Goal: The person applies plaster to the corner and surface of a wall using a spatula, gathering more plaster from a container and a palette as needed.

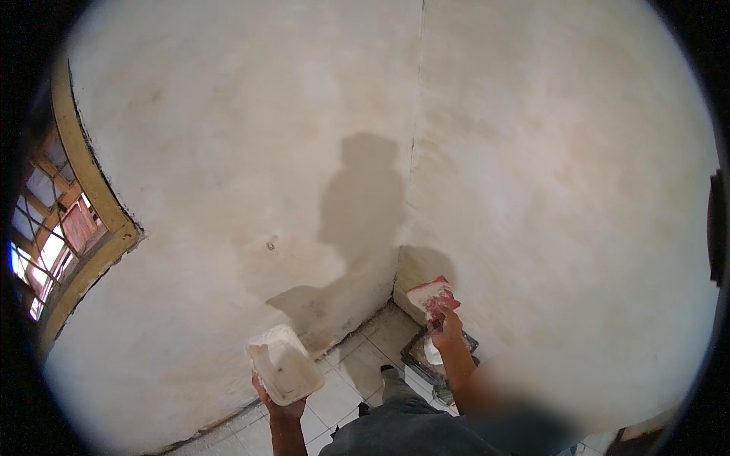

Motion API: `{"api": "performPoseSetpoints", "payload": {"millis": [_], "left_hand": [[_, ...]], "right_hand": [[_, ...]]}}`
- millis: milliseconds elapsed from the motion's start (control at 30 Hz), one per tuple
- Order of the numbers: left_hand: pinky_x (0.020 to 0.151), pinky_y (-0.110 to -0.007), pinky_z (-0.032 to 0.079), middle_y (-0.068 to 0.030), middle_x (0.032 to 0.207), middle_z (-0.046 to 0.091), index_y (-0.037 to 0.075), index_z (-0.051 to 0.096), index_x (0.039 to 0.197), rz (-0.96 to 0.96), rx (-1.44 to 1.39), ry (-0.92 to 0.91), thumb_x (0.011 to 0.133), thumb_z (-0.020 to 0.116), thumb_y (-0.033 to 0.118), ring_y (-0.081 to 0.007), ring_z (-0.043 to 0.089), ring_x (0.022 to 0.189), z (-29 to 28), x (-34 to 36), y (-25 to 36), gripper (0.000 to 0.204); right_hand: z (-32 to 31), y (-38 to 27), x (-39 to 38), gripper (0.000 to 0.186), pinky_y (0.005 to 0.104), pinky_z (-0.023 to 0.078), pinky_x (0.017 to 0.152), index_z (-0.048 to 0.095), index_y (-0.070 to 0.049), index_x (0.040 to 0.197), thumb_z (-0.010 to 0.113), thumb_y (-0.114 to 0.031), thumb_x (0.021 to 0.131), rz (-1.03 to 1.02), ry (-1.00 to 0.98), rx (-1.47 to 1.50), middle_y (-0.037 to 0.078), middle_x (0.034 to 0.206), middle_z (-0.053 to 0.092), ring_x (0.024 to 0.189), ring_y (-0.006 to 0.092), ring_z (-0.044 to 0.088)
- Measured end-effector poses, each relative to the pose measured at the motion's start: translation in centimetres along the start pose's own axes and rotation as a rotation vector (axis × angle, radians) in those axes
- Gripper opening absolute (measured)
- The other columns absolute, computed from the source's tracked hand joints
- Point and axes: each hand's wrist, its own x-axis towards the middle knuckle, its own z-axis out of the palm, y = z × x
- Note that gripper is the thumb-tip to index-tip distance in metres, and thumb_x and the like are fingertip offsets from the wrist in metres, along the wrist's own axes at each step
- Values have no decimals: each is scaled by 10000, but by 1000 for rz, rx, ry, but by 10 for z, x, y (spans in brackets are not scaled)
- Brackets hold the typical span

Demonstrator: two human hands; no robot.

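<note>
My left hand (283, 406) is closed round the lower end of a whitish rectangular plastic tub (295, 372), tilted so its inside shows. Pale paste coats the tub's inside and far rim. In my right hand (447, 327) is a red putty spreader (432, 293), its flat blade smeared with white paste. The spreader is raised in front of the right wall (563, 228), low by the corner; whether it touches the wall I cannot tell. The fingers under the tub are mostly hidden.
Left of me, a yellow-brown window frame (114, 216) with bars is set in the patchy left wall (205, 167). A dark crate (414, 351) holding something white (433, 351) stands on the tiled floor (334, 391), beneath my right forearm. A dark edge (715, 228) juts in at far right.
</note>
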Motion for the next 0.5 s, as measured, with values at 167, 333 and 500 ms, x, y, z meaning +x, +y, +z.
{"api": "performPoseSetpoints", "payload": {"millis": [167, 333, 500], "left_hand": [[903, -554, 477, -73, 1361, 458, 217, 360, 1405, -8, -95, -12, 834, 398, 695, -302, 505, 1187, -2, 3, -5, 746], [911, -548, 473, -68, 1349, 460, 210, 368, 1397, 4, -100, -51, 855, 410, 647, -291, 501, 1193, -8, 12, -9, 698], [967, -514, 441, -70, 1329, 466, 182, 374, 1388, 128, -1, -42, 903, 390, 565, -273, 484, 1211, 6, 20, -7, 618]], "right_hand": [[4, 13, -13, 194, 335, 508, 650, 606, -86, 1011, 642, -111, 822, 87, -17, -68, 43, 915, 660, 775, 181, 627], [47, 29, -39, 213, 296, 486, 596, 597, -82, 1054, 630, -119, 846, 129, -218, -167, 32, 941, 660, 767, 155, 623], [150, 34, -102, 246, 247, 430, 529, 588, -69, 1099, 624, -155, 872, 249, -423, -374, 3, 908, 638, 698, 85, 580]]}}
